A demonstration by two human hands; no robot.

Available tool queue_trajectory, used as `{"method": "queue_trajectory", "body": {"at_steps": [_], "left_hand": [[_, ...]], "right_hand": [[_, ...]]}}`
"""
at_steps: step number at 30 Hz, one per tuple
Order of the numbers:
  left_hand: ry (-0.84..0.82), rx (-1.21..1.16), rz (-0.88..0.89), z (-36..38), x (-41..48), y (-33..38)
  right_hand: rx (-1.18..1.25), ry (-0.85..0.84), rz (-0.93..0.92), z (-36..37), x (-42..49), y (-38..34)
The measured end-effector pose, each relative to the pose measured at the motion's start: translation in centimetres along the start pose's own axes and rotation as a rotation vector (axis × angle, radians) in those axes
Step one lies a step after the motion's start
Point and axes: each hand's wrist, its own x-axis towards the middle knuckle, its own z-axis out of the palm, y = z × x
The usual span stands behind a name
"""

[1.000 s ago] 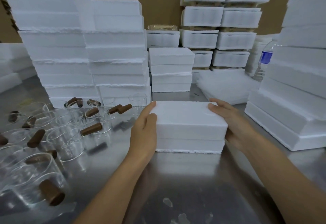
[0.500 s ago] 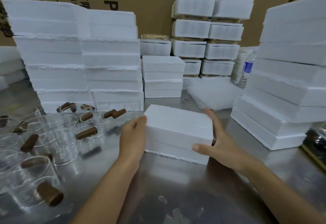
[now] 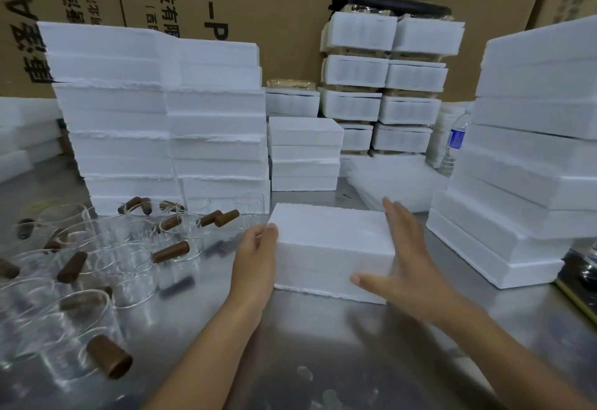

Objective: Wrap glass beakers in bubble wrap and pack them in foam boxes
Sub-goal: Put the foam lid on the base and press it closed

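Left of box [image 3: 329, 241]: beakers [image 3: 135, 257], waiting. Left hand [image 3: 255, 257] grips box end, likely steadying; right hand [image 3: 403, 257] spread flat opposite.

The foam box [image 3: 329, 248] fills the gap between the fingers of the left hand [image 3: 255, 256] and the right hand [image 3: 408, 264]. Left of the left fingers, glass beakers [image 3: 129, 257] crowd the table [image 3: 323, 354], with brown handles [image 3: 171, 251] poking out and only a thin gap beside the knuckles. Past the fingertips a small strip of table is free, then a short foam stack [image 3: 305, 154] and bubble wrap sheets [image 3: 397, 180] block the way. Right of the right fingers is some open table, then a tall foam stack [image 3: 523, 190] like a wall. Back by the wrists there is lots of room.
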Motion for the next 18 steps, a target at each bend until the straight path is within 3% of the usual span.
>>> {"method": "queue_trajectory", "body": {"at_steps": [2, 4, 6, 8, 11, 13, 16, 18], "left_hand": [[-0.001, 0.0, 0.015, 0.1, 0.0, -0.3], [0.006, -0.017, 0.017, 0.2, 0.0, -0.5], [0.006, -0.033, 0.013, 0.2, 0.0, -0.5], [-0.02, -0.05, -0.019, 0.2, 0.0, -0.4], [-0.081, -0.034, -0.071, 0.2, 0.4, -0.3], [-0.094, 0.003, -0.073, 0.2, 0.8, -0.4], [-0.105, 0.009, -0.091, 0.3, 1.1, -0.5], [-0.117, 0.016, -0.095, 0.4, 1.3, -0.6]], "right_hand": [[-0.302, 0.128, -0.21, 0.4, -0.5, -1.7], [-0.556, 0.147, -0.343, 1.6, -0.5, -3.2], [-0.74, 0.06, -0.305, 2.6, -0.1, -4.3], [-0.757, -0.016, -0.237, 3.3, 0.8, -4.3], [-0.574, -0.017, -0.19, 3.0, 2.0, -3.0], [-0.407, 0.077, -0.157, 2.4, 2.4, -2.6], [-0.046, 0.246, 0.05, 1.8, 2.2, -1.8], [0.217, 0.263, 0.197, 1.8, 2.2, -1.2]]}}
